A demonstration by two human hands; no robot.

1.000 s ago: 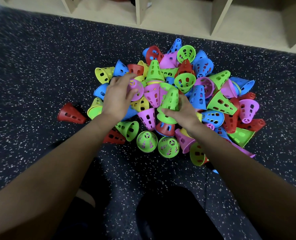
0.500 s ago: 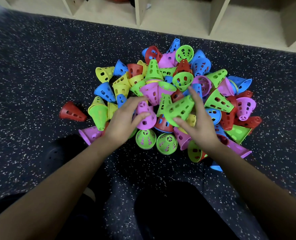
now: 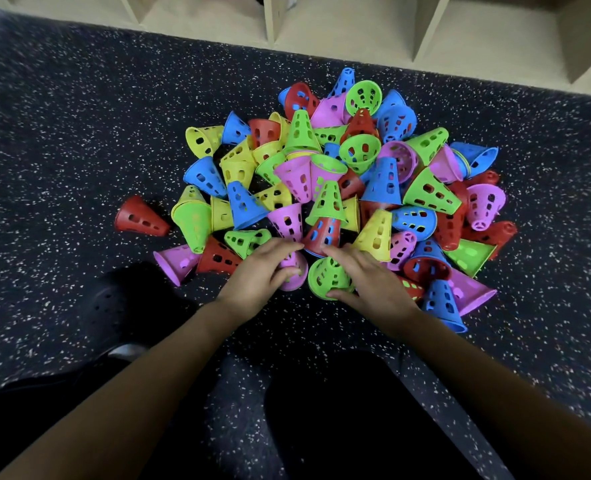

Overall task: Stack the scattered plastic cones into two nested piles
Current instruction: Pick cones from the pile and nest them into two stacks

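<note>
The cones [image 3: 384,188] lie in one loose, many-coloured heap on the speckled floor [image 3: 79,133], not far from the edge where it meets the pale shelving [image 3: 356,32]. One red cone [image 3: 140,218] sits apart on the heap's left side. They look like thin, hollow moulded plastic pierced with holes, so each is probably very light, fairly stiff at the wide rim and a little springy along the wall. The smooth surface may slide between fingers, and a careless tug could roll its neighbours. The best hold is likely across the wide rim or around the body just below it, which leaves the open mouth free for nesting. At the heap's near side the left hand [image 3: 257,277] has its grip closed around a purple cone [image 3: 298,278], fingers over the top and thumb pressed to its side. The right hand [image 3: 373,284] is clamped on a green cone [image 3: 327,277], index finger above and thumb beneath the rim, with the open mouth facing the person. The two cones sit just beside each other, and neither seems nested yet.
</note>
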